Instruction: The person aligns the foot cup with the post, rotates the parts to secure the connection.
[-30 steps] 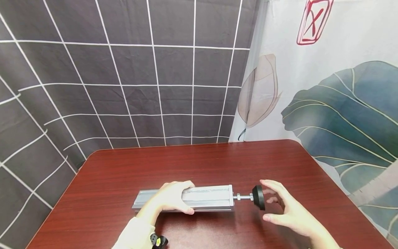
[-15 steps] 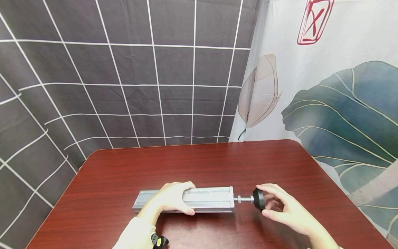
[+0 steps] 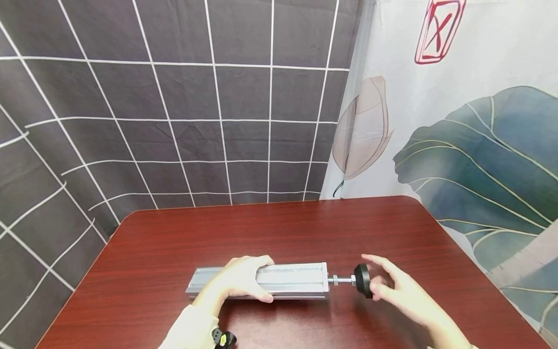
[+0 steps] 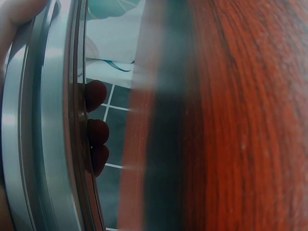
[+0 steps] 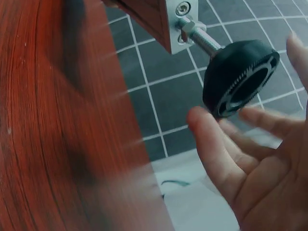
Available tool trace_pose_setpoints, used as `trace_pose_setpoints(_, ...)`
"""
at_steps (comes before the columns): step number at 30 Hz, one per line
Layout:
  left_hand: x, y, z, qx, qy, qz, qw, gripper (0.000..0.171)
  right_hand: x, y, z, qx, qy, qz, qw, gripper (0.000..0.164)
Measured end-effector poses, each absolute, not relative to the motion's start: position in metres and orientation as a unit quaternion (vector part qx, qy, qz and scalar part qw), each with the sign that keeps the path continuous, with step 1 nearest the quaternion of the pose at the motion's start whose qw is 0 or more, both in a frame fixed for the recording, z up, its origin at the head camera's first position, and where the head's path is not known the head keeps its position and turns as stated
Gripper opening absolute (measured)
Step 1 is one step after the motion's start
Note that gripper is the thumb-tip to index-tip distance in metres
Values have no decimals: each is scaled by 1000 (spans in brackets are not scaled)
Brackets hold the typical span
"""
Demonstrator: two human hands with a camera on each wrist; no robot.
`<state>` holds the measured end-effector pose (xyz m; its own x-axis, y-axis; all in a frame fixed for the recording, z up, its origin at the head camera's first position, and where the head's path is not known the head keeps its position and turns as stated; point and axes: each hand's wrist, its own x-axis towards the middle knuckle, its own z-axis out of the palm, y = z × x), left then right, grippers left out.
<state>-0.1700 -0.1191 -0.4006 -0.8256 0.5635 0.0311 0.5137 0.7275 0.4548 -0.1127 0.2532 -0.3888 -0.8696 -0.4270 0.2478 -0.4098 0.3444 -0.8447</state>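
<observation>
My left hand [image 3: 241,276] grips a silver aluminium profile [image 3: 296,277] from above, thumb on the near side. Fingertips [image 4: 98,132] show at its other side in the left wrist view. The profile lies sideways, held a little above the table. From the plate [image 5: 174,33] at its right end sticks out a threaded rod [image 3: 345,279] with nuts. A black round levelling foot [image 5: 236,77] sits at the rod's tip. My right hand [image 3: 407,295] is around the foot with fingers spread and the thumb [image 5: 211,144] at its rim; whether the thumb touches cannot be told.
The dark red wooden table [image 3: 261,228] has rounded far corners. Behind it hangs a grey cloth [image 3: 244,92] with a white grid. At the right hangs a white curtain [image 3: 396,58] with leaf prints. A strap with a black device [image 3: 224,338] is on my left wrist.
My right hand closed its fingers and thumb onto the levelling foot, then spread them again. The left hand and the profile stay almost where they were.
</observation>
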Motion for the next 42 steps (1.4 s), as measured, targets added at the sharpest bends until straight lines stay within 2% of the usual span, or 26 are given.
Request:
trace_pose_setpoints(3, -170, -119, -401, 293, 927, 229, 55, 66, -111, 256, -392, -281, 812, -511, 6, 73)
trace_pose_setpoints(7, -170, -120, -403, 292, 927, 229, 55, 66, -112, 259, -398, -348, 776, -526, 5, 78)
trace_pose_setpoints(13, -171, -121, -403, 290, 927, 230, 54, 65, -116, 258, -403, -409, 739, -534, -32, 70)
trace_pose_setpoints(17, -171, -122, -402, 291, 926, 234, 52, 65, -115, 256, -400, -360, 772, -522, -37, 66)
trace_pose_setpoints(22, -171, -122, -402, 291, 925, 237, 54, 65, -113, 251, -396, -274, 813, -514, -26, 54)
trace_pose_setpoints(28, -171, -122, -402, 289, 927, 234, 53, 65, -115, 247, -395, -270, 812, -516, -34, 38)
trace_pose_setpoints(31, -171, -122, -402, 288, 927, 232, 53, 66, -115, 246, -395, -266, 813, -516, -33, 35)
trace_pose_setpoints(34, -171, -122, -403, 287, 928, 233, 55, 66, -114, 249, -394, -263, 813, -519, -21, 44)
trace_pose_setpoints(38, -171, -122, -403, 287, 927, 236, 56, 66, -113, 257, -393, -292, 809, -510, -17, 71)
trace_pose_setpoints(40, -171, -122, -403, 290, 926, 237, 55, 66, -114, 261, -394, -334, 798, -501, -37, 80)
trace_pose_setpoints(42, -171, -122, -403, 289, 926, 237, 54, 66, -116, 264, -398, -375, 784, -491, -55, 82)
